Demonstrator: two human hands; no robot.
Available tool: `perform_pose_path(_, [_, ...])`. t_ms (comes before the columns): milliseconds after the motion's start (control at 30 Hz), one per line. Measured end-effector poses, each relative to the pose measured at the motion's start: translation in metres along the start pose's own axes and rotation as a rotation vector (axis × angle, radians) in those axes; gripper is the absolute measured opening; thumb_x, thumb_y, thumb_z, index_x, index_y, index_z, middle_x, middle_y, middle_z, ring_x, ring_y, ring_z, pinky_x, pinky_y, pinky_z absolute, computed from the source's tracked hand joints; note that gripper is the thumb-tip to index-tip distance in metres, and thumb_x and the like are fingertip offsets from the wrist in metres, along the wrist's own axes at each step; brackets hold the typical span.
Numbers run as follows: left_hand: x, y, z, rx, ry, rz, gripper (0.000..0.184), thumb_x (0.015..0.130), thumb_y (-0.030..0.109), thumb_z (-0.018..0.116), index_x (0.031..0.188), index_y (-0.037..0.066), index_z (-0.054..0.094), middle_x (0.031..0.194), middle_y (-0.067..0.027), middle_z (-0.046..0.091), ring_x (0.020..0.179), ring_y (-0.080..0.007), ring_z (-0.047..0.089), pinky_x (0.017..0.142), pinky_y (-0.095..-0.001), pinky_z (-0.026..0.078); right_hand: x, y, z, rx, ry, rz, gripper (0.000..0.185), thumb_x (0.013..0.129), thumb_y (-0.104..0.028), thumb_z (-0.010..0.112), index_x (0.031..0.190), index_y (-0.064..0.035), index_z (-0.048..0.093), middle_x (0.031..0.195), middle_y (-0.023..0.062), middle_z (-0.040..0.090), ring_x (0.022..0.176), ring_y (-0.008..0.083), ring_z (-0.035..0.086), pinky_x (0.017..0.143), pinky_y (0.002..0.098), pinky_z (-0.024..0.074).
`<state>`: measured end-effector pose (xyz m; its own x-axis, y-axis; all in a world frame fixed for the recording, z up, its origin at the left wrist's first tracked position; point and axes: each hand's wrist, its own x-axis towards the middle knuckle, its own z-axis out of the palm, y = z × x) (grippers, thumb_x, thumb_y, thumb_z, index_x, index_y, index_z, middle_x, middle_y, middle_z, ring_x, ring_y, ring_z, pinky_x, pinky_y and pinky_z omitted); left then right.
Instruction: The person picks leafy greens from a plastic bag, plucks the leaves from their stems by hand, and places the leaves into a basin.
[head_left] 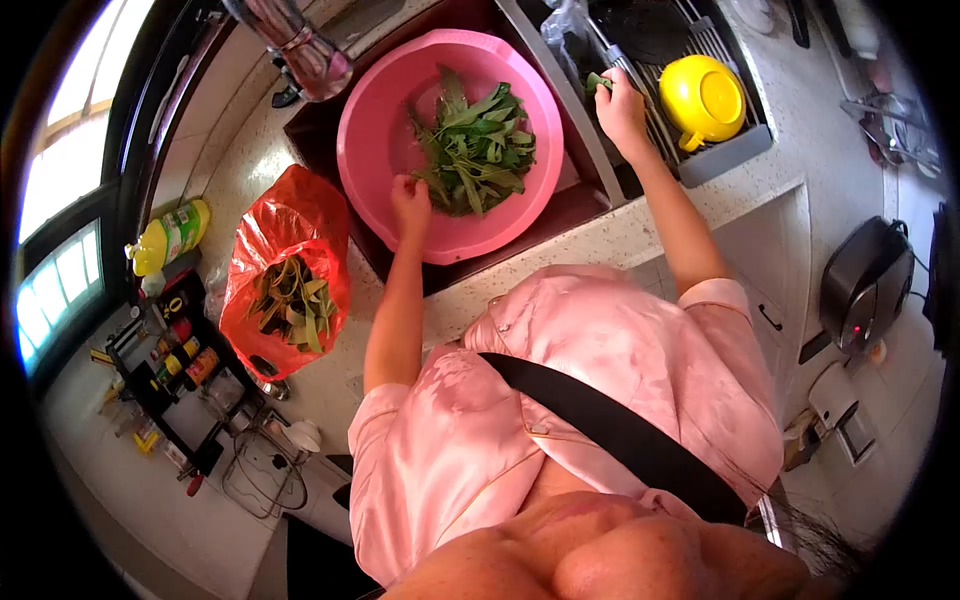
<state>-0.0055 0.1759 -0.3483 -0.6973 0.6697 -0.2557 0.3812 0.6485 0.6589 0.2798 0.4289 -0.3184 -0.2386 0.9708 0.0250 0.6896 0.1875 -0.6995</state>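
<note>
A pink basin sits in the sink with a heap of wet green leaves in it. My left hand is over the basin's near left side, its fingers pinched together beside the leaves; what they hold, if anything, is too small to tell. Out to the right, my right hand is closed around a small bunch of green leaves, above the left edge of the drying rack. A red plastic bag stands open on the counter left of the basin, with browner leaves and stems inside.
The faucet reaches in at the upper left of the basin. On the drying rack lies an upturned yellow cup. A yellow bottle is by the window, and a black appliance stands far right.
</note>
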Motion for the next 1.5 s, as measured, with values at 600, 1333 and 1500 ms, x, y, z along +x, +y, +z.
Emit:
perform_pose_path(600, [-0.065, 0.061, -0.047, -1.007, -0.052, -0.282, 0.019, 0.095, 0.025, 0.045, 0.107, 0.011, 0.049, 0.076, -0.0059, 0.057, 0.06, -0.0138, 0.05, 0.046, -0.0247, 0.036, -0.029, -0.065, -0.098, 1.957, -0.422, 0.273, 0.021, 0.093, -0.015, 0.045, 0.104, -0.0033, 0.059, 0.09, 0.0137, 0.063, 0.07, 0.0151, 0.06, 0.058, 0.0204, 0.049])
perform_pose_path(1333, [-0.092, 0.079, -0.061, -1.282, -0.081, -0.517, 0.017, 0.09, 0.024, 0.056, 0.104, 0.013, 0.059, 0.077, 0.0004, 0.053, 0.056, -0.0112, 0.045, 0.041, -0.0228, 0.032, -0.072, -0.109, -0.006, 0.334, -0.234, -0.37, 0.038, 0.08, -0.008, 0.056, 0.116, 0.0006, 0.051, 0.098, 0.0214, 0.059, 0.087, 0.0327, 0.061, 0.075, 0.0389, 0.0493])
perform_pose_path(1500, [-0.103, 0.077, -0.058, -1.216, -0.076, -0.565, 0.018, 0.09, 0.026, 0.057, 0.102, 0.012, 0.059, 0.07, 0.0002, 0.051, 0.056, -0.0105, 0.044, 0.041, -0.023, 0.031, -0.007, -0.033, -0.015, 0.055, 0.091, -0.298, 0.015, 0.083, -0.007, 0.05, 0.09, -0.0013, 0.062, 0.087, 0.0203, 0.064, 0.079, 0.0326, 0.064, 0.069, 0.042, 0.0517])
